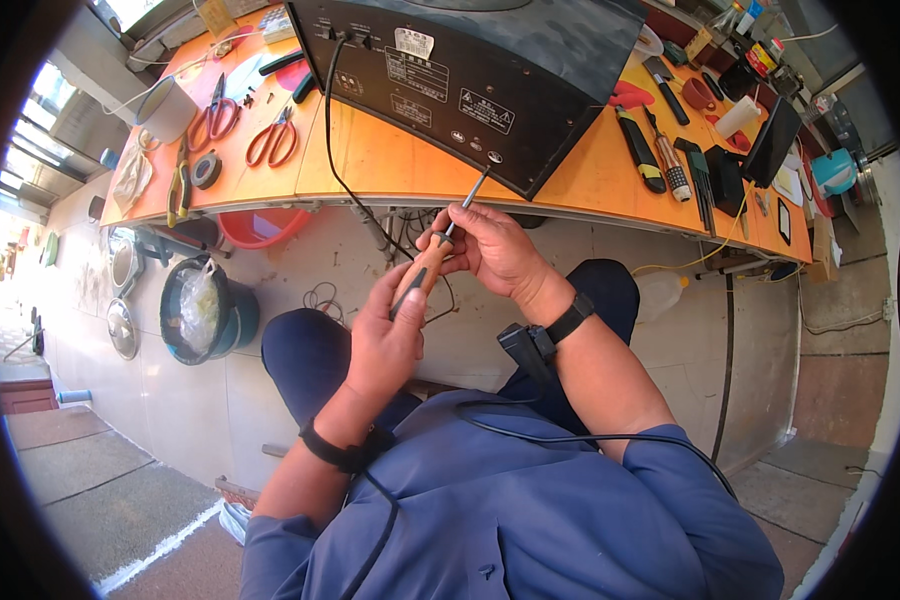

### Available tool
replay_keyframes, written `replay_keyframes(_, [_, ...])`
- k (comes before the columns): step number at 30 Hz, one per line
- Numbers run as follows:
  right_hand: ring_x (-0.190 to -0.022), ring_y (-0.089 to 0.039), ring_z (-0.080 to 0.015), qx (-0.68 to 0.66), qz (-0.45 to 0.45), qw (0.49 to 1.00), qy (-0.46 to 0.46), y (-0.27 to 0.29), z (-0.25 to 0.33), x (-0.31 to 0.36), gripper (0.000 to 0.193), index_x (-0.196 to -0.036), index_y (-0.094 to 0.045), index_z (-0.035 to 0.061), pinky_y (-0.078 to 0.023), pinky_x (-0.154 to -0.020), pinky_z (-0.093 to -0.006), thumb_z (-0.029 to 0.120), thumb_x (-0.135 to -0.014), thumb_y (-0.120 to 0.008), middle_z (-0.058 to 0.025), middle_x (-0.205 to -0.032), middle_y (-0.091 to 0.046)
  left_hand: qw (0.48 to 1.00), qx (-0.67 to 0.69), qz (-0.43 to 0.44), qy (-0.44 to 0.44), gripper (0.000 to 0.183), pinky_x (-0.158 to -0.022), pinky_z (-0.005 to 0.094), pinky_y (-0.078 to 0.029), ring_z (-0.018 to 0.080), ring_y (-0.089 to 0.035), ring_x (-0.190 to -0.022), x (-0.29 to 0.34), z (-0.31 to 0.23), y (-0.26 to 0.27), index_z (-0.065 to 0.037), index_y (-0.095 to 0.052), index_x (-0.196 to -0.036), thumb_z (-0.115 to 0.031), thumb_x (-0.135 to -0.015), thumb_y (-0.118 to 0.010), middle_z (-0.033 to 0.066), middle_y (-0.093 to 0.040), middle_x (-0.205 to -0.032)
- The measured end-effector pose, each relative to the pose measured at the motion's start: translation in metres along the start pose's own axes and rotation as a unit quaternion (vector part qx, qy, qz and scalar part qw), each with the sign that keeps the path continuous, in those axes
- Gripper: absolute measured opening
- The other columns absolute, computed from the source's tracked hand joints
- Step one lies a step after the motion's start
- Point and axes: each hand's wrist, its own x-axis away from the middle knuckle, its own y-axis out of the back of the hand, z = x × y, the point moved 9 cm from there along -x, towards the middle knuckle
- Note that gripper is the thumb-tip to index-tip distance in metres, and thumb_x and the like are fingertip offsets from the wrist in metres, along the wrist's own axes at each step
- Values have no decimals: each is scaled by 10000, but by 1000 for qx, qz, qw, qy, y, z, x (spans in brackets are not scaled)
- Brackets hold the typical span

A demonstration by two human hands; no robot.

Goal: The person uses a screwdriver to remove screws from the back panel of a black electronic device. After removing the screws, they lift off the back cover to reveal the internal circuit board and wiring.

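I hold a screwdriver (427,270) with an orange and dark handle in both hands, its shaft tilted up and away from me. My left hand (385,325) is wrapped round the handle. My right hand (495,250) pinches the screwdriver near where the shaft meets the handle. The tip reaches close to the lower edge of a black appliance panel (435,95); whether it touches cannot be made out. Labels and a plugged-in black cable (332,140) are on that panel, and the appliance sits on the orange workbench (370,180).
Left on the bench are red-handled scissors (273,138), pliers (179,180), black tape (206,170) and a white cup (167,108). To the right lie a utility knife (640,150), another screwdriver (669,165) and a dark phone-like screen (774,140). A bucket (240,310) and red basin (262,228) are below.
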Motion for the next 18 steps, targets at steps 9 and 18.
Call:
replay_keyframes(9, [-940, -735, -200, 27, -13, 999, 11, 1, 0, 1, 364, -1045, -633, 68, -629, -785, -347, 402, -1093, -496, -143, -1055, -727, 844, -452, -93, -273, 466, -662, 470, -561, 402, -705, -807, 14, -55, -12, -52, -548, -1346, -315, -982, -670, 196, -712, -1001])
replay_keyframes(18, [-932, -730, -183, 34, -7, 999, 12, 3, 0, 0, 365, -1062, -653, 73, -631, -768, -330, 411, -1084, -518, -118, -1052, -729, 998, -40, 31, 46, 408, -503, 283, -457, 165, -584, -560, -10, -8, 1, -13, -555, -1288, -361, -1075, -533, 54, -646, -783])
